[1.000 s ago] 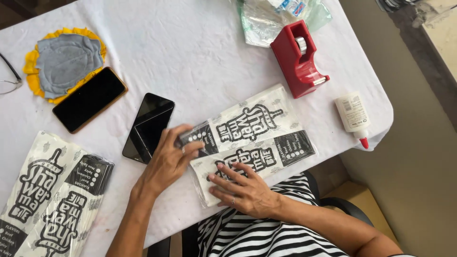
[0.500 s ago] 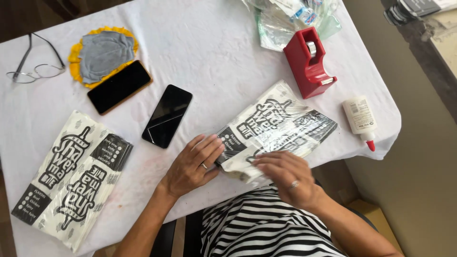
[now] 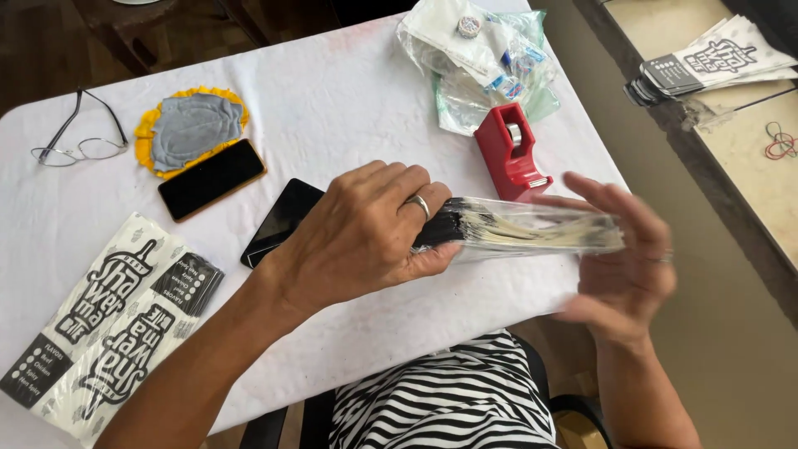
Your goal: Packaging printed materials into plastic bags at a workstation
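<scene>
My left hand [image 3: 366, 237] grips one end of a thick stack of flat printed paper bags [image 3: 524, 230], lifted off the table and seen edge-on. My right hand [image 3: 623, 266], blurred with motion, has its fingers spread against the stack's other end. The stack hangs above the white table [image 3: 349, 108], just in front of a red tape dispenser [image 3: 509, 154]. A second pile of the same black-and-white printed bags [image 3: 112, 320] lies flat at the table's near left.
Two dark phones [image 3: 212, 179] [image 3: 278, 220] lie mid-table beside a grey and yellow cloth pad [image 3: 189, 129]. Eyeglasses [image 3: 79, 141] sit at the far left. Clear plastic packets [image 3: 482, 58] lie behind the dispenser. More printed bags [image 3: 706, 62] and rubber bands [image 3: 780, 140] rest on a counter at right.
The stack lay flat on the table under both hands; now it is lifted and turned on edge between them. The camera view has shifted closer and to the right.
</scene>
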